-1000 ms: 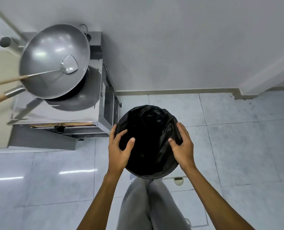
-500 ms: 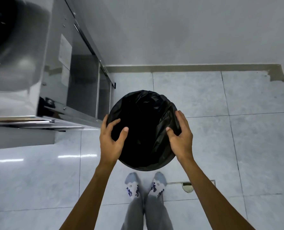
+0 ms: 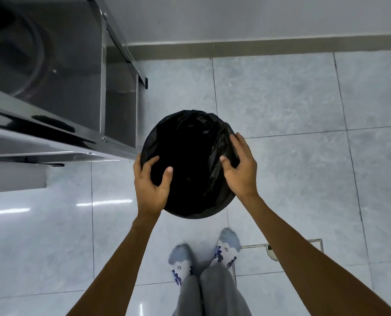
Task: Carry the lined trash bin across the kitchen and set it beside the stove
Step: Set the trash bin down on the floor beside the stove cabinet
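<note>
A round trash bin (image 3: 190, 144) lined with a black plastic bag is seen from straight above, just right of the steel stove (image 3: 53, 76). My left hand (image 3: 151, 183) grips its near-left rim, thumb inside the liner. My right hand (image 3: 241, 169) holds the right rim, fingers over the edge and thumb pressed on the bag. The bin's left rim sits close to the stove's front corner leg. Whether the bin's bottom touches the floor cannot be told.
Pale grey floor tiles (image 3: 281, 99) stretch to the right and back to the wall skirting (image 3: 258, 45). My feet in patterned socks (image 3: 203, 254) stand just behind the bin. A metal floor drain (image 3: 274, 248) lies near my right foot.
The view has dropped lower and closer beside the stove; the wok is out of sight. The bin has moved down with both hands still holding its rim.
</note>
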`<action>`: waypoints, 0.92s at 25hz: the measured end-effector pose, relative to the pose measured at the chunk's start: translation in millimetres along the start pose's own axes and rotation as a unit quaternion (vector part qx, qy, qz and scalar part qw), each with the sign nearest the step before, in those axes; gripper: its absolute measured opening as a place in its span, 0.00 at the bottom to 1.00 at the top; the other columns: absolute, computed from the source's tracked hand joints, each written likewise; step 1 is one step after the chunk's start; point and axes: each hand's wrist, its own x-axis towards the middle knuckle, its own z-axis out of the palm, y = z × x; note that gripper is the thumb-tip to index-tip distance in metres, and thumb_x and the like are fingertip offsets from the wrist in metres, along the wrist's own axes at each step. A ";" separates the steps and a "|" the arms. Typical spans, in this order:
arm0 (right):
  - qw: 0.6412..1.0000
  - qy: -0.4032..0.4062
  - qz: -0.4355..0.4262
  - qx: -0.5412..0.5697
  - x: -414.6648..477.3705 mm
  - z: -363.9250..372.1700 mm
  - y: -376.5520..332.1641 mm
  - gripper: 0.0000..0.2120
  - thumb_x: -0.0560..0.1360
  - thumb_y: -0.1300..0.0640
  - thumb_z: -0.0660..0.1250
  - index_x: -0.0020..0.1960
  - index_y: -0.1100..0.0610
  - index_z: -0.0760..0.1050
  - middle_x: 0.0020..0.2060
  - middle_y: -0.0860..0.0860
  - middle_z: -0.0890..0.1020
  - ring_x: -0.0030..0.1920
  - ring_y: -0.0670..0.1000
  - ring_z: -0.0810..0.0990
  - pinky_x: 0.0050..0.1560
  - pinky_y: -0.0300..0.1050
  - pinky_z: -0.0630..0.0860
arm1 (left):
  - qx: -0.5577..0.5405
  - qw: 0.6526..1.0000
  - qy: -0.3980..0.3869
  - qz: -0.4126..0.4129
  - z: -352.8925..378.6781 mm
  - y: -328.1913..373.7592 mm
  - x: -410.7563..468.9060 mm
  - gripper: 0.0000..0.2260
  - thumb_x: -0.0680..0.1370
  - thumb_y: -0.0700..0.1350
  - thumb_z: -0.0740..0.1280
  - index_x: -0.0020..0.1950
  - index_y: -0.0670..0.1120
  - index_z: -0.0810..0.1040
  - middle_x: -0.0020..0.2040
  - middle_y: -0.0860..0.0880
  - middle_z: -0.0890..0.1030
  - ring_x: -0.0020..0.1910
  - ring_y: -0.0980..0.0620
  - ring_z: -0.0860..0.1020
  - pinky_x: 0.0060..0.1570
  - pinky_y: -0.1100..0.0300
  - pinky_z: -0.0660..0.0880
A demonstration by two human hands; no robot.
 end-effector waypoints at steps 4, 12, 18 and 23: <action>0.999 0.030 -0.020 -0.017 1.5 20.4 40.9 0.31 0.77 0.66 0.71 0.79 0.60 0.69 0.78 0.58 0.70 0.78 0.50 0.66 0.75 0.30 0.59 | 0.009 1.000 -0.018 0.016 14.4 -36.2 5.5 0.25 0.76 0.55 0.69 0.69 0.43 0.74 0.73 0.46 0.68 0.70 0.51 0.70 0.69 0.61 0.69; 0.999 0.048 -0.022 -0.013 -8.6 36.7 75.6 0.35 0.77 0.60 0.75 0.80 0.61 0.65 0.77 0.53 0.72 0.78 0.51 0.69 0.78 0.44 0.66 | -0.002 0.999 -0.047 0.010 20.2 -77.6 -1.8 0.34 0.76 0.61 0.67 0.77 0.47 0.64 0.77 0.46 0.66 0.75 0.49 0.66 0.72 0.52 0.67; 0.998 0.041 -0.022 -0.038 -8.3 37.8 83.4 0.40 0.77 0.55 0.76 0.82 0.60 0.61 0.79 0.54 0.69 0.78 0.47 0.66 0.77 0.37 0.63 | -0.027 0.998 -0.043 0.034 20.0 -83.5 -1.6 0.36 0.76 0.54 0.71 0.79 0.45 0.59 0.75 0.46 0.67 0.74 0.50 0.67 0.69 0.46 0.71; 0.998 0.021 -0.015 -0.062 -14.0 36.9 92.3 0.44 0.76 0.53 0.77 0.83 0.59 0.56 0.78 0.57 0.68 0.76 0.46 0.65 0.72 0.26 0.60 | -0.017 0.997 -0.072 0.005 20.0 -87.0 -6.4 0.40 0.76 0.52 0.72 0.81 0.47 0.52 0.78 0.48 0.62 0.77 0.51 0.63 0.72 0.49 0.67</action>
